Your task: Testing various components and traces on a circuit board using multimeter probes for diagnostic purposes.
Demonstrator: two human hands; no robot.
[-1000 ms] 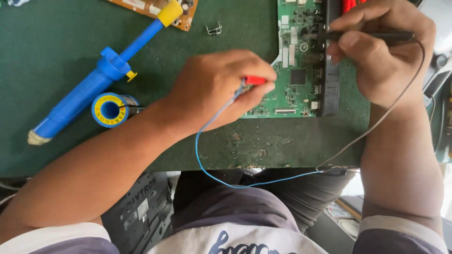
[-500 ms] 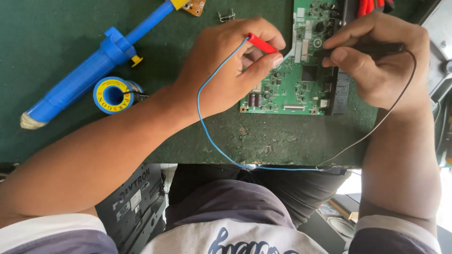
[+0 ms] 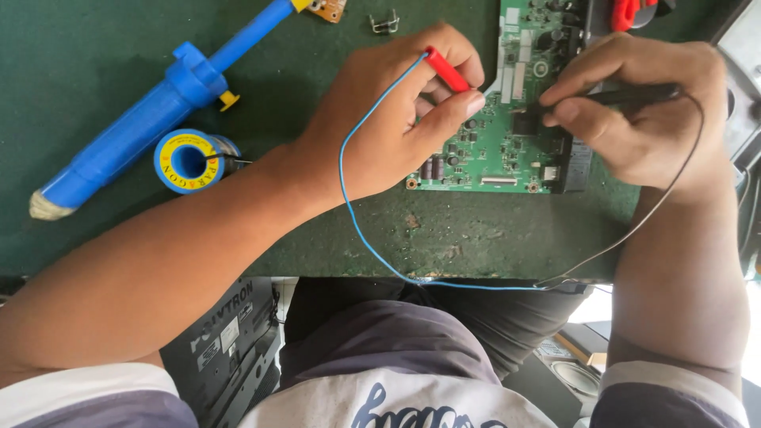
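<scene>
Circuit board (image 3: 507, 135), green, lies flat on the dark green mat (image 3: 95, 238) at upper right, both hands over it. Going left to right: blue desoldering pump (image 3: 151, 119) lies diagonally at far left, white tip low, yellow end up toward a small brown board (image 3: 326, 8) at the top edge. Solder spool (image 3: 186, 161), blue with yellow rim, sits just beside the pump. Small metal clip (image 3: 384, 22) lies above the left hand. Left hand (image 3: 388, 131) pinches a red probe (image 3: 446, 69) between thumb and fingers, just left of the board's edge; blue wire (image 3: 357, 222) loops from it down to the mat's front edge. Right hand (image 3: 634, 119) grips a black probe (image 3: 626, 97), tip down on the board's centre; black lead (image 3: 658, 206) trails off toward the front edge. Red-handled tool (image 3: 630, 12) sits at the top edge, partly cut off.
</scene>
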